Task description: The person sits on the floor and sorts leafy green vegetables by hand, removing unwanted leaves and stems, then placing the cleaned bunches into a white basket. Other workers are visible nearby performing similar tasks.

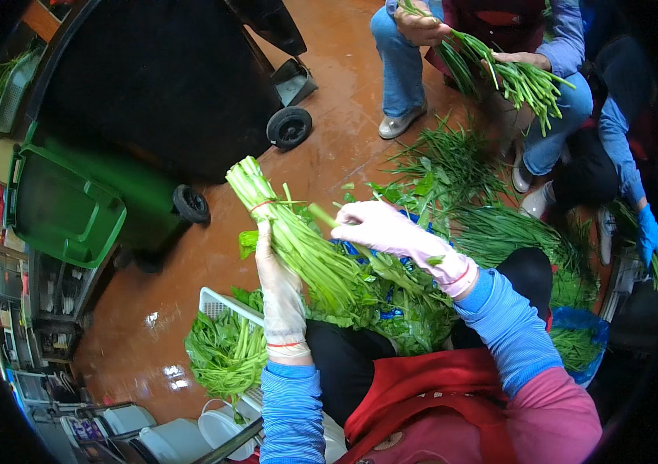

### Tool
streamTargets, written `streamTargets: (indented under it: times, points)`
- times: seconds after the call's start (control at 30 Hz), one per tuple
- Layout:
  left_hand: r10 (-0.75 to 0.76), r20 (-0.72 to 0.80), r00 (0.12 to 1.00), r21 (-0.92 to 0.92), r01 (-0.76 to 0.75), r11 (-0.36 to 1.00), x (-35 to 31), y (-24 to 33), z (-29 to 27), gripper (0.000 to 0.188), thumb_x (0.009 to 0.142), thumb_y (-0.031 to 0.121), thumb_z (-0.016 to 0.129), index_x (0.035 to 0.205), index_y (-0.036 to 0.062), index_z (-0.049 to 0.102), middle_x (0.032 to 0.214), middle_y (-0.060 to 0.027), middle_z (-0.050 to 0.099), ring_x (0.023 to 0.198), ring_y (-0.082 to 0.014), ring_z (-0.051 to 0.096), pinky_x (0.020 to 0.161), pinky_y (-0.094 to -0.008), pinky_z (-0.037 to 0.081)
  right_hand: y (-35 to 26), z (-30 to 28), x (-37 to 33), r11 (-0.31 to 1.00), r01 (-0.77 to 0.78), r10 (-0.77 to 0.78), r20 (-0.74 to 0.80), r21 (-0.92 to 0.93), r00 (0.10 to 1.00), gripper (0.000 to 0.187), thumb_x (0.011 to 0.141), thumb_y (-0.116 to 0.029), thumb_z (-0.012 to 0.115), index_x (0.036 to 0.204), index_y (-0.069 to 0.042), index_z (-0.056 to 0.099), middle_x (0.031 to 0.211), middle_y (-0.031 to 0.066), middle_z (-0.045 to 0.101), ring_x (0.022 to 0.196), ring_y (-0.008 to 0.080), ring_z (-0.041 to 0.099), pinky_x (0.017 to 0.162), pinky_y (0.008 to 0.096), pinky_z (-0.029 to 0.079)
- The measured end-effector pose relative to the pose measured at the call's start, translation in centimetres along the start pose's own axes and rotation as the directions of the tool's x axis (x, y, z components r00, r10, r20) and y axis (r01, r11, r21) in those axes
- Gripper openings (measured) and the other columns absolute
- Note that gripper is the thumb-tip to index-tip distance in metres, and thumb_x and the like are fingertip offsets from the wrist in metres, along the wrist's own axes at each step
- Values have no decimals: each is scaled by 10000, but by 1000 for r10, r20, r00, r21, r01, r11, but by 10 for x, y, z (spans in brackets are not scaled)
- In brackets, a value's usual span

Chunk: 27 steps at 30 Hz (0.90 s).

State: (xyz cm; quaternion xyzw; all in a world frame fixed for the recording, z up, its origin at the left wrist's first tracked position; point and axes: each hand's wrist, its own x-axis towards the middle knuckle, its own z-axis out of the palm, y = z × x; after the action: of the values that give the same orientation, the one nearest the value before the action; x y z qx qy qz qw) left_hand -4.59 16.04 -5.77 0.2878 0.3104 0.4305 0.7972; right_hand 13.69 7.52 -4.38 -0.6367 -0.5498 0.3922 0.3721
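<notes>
My gloved left hand [276, 271] is wrapped round a thick bunch of green leafy vegetable [292, 232], its cut stems pointing up and left. A red rubber band [264, 204] circles the stems near their cut ends. To the right, my right hand [383, 228], in a pale pink glove, pinches a single green stalk [324, 216] beside the bunch. A scrap of leaf [435, 261] sticks to that glove. Below both hands lies a heap of loose leafy greens [418, 309], with bits of blue showing through.
A white plastic basket [217, 301] of greens stands left of my knees. Wheeled bins, one green [66, 209] and one black [166, 85], stand at upper left. Long thin greens [499, 232] cover the floor at right. Two people work opposite, one holding a green bundle [526, 81].
</notes>
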Motion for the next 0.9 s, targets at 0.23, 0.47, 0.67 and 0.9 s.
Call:
streamTargets:
  times: [0.23, 0.47, 0.67, 0.9]
  points:
    - [-56, 58, 997, 6, 56, 998, -4, 1, 7, 459, 876, 348, 528, 1176, 3, 484, 1041, -176, 593, 913, -276, 598, 801, -397, 500, 24, -29, 1, 810, -32, 76, -51, 585, 996, 220, 864, -269, 567, 864, -60, 635, 728, -2, 608, 586, 50, 506, 532, 184, 393]
    - [18, -73, 997, 89, -12, 996, -6, -4, 15, 447, 876, 387, 526, 1130, 20, 498, 957, -131, 594, 854, -255, 604, 760, -407, 507, 51, -62, 8, 559, 40, 133, -137, 828, 982, 243, 849, -222, 588, 944, -2, 627, 817, 65, 638, 697, 115, 618, 621, 211, 507]
    - [64, -92, 994, 74, -57, 996, -1, -3, 7, 398, 891, 327, 514, 1146, 21, 500, 974, -144, 604, 848, -247, 607, 756, -367, 510, 73, -75, 14, 424, 54, 167, -137, 904, 976, 251, 873, -179, 567, 1007, 32, 588, 852, 91, 637, 737, 152, 630, 625, 221, 519]
    - [43, -39, 998, 54, -41, 998, -2, -1, 8, 405, 897, 321, 505, 1157, 11, 487, 996, -138, 599, 884, -253, 599, 790, -373, 497, 89, -72, 13, 311, 23, 213, -93, 950, 973, 219, 870, -172, 587, 994, 8, 582, 844, 81, 625, 715, 139, 619, 604, 206, 531]
